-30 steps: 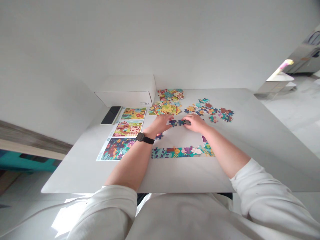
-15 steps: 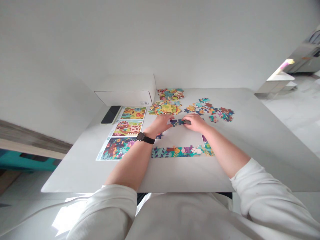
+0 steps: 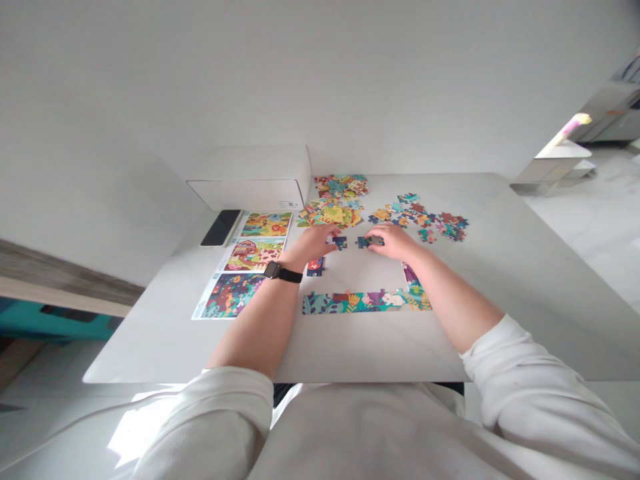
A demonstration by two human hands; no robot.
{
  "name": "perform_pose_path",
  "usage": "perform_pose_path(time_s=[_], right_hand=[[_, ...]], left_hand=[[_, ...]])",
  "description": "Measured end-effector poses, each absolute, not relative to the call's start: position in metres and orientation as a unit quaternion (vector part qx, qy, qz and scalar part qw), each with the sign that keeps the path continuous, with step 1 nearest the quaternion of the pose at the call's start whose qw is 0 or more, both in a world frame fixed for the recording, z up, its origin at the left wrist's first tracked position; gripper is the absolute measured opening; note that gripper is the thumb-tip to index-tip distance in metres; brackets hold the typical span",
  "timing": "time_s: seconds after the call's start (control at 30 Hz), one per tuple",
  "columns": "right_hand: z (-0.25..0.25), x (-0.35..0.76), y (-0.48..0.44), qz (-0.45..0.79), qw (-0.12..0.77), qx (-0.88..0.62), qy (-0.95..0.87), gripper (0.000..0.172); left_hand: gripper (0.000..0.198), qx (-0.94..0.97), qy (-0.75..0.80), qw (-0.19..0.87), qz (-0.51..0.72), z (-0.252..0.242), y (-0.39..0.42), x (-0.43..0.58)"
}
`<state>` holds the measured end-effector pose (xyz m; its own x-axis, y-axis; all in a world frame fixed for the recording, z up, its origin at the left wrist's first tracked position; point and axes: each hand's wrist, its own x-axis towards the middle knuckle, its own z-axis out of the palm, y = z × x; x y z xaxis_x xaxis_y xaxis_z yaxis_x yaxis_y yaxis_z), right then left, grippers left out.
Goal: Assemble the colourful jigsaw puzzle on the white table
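My left hand [image 3: 320, 243] has its fingers closed at the edge of a dark blue puzzle piece [image 3: 341, 243]. Across a short gap, my right hand [image 3: 390, 240] pinches a few joined dark puzzle pieces [image 3: 369, 242] that lie on the table. Below my left wrist is a loose blue and red puzzle piece [image 3: 315, 267]. Nearer to me runs a joined strip of puzzle [image 3: 350, 303] with leaves, flowers and a white rabbit. Its right end turns upward, partly hidden by my right forearm.
Yellow puzzle pieces [image 3: 333, 213] are heaped behind my hands, and mixed pieces [image 3: 425, 219] lie scattered to the right. A picture sheet [image 3: 217, 275] and a phone [image 3: 221, 228] lie on the left. A white box [image 3: 245, 193] stands against the wall.
My left hand has moved left with its blue piece, so the gap to the pieces under my right hand is wider. The blue and red piece below shows more fully.
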<state>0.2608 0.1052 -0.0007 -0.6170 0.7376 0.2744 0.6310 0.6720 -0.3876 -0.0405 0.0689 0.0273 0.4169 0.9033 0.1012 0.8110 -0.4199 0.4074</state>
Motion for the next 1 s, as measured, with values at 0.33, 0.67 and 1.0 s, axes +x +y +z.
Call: perform_pose_path(time_s=[0.33, 0.67, 1.0], right_hand=[[0.010, 0.270, 0.107, 0.148, 0.266, -0.466, -0.831, 0.025], [0.004, 0.269, 0.106, 0.134, 0.242, -0.473, -0.837, 0.025], [-0.006, 0.263, 0.106, 0.110, 0.210, -0.424, -0.874, 0.031]], left_hand=[[0.032, 0.782, 0.554, 0.167, 0.231, 0.050, 0.076, -0.073], [0.042, 0.804, 0.570, 0.160, 0.054, 0.041, 0.079, -0.088], [0.045, 0.821, 0.561, 0.108, 0.011, 0.043, 0.071, -0.083]])
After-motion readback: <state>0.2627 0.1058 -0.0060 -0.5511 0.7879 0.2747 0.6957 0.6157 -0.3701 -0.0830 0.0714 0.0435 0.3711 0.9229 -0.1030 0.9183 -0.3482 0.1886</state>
